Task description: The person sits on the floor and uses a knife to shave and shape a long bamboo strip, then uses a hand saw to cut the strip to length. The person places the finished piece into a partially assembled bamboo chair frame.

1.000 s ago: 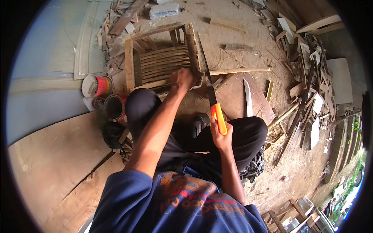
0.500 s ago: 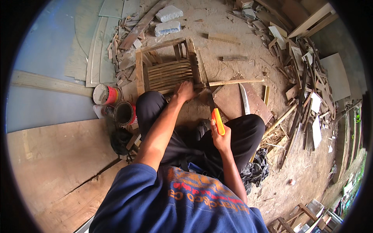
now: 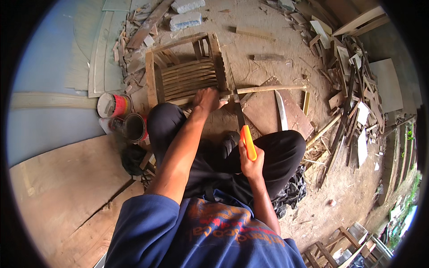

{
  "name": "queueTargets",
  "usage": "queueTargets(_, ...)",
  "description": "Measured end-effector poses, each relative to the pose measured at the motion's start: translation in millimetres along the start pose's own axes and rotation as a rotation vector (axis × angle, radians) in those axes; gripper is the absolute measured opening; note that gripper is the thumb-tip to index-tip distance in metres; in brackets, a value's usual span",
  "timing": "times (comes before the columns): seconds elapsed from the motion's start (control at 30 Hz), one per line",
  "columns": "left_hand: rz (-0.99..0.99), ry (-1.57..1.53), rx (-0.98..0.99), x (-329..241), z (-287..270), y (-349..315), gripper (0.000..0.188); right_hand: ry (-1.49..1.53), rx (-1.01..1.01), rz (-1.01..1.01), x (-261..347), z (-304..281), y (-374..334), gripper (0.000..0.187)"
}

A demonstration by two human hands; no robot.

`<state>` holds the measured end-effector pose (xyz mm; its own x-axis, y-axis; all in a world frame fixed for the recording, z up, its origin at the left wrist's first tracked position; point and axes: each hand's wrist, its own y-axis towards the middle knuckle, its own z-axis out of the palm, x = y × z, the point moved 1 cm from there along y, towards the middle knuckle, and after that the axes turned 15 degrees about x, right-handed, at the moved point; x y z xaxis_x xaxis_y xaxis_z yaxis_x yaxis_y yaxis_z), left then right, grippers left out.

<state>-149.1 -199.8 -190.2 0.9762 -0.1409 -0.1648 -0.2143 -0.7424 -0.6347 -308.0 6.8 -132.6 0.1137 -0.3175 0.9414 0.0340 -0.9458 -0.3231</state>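
Note:
My right hand (image 3: 253,161) grips the orange handle of a handsaw (image 3: 240,117). Its dark blade points away from me, crossing a long thin wooden strip (image 3: 272,88) just right of a slatted wooden frame (image 3: 150,80). My left hand (image 3: 208,100) is closed over the strip at the frame's near right corner, left of the blade; its fingertips are partly hidden. The frame lies in front of my knees, with several thin slats (image 3: 190,76) across its inside. The strip's free end sticks out to the right.
Right of the saw, a long knife blade (image 3: 281,110) lies on a brown board (image 3: 295,117). Two red tins (image 3: 114,105) (image 3: 136,127) stand by my left knee. Scrap wood (image 3: 351,89) is heaped at the right; pale blocks (image 3: 185,21) lie at the far side.
My right hand has drawn the saw slightly toward me. My left hand stays at the frame's corner. The whole view has shifted a little.

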Motion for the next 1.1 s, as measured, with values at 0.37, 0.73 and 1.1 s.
queueTargets(0.37,0.07,-0.014,0.043,5,4,4,0.05,-0.026,-0.01,0.026,17,-5,-18,0.026)
queueTargets(0.73,0.088,0.015,0.077,7,10,17,0.051,-0.106,0.045,0.003,17,-8,-68,0.021)
queueTargets(1.1,0.109,0.009,-0.057,14,26,31,0.068,-0.107,-0.021,-0.087,15,7,24,0.031)
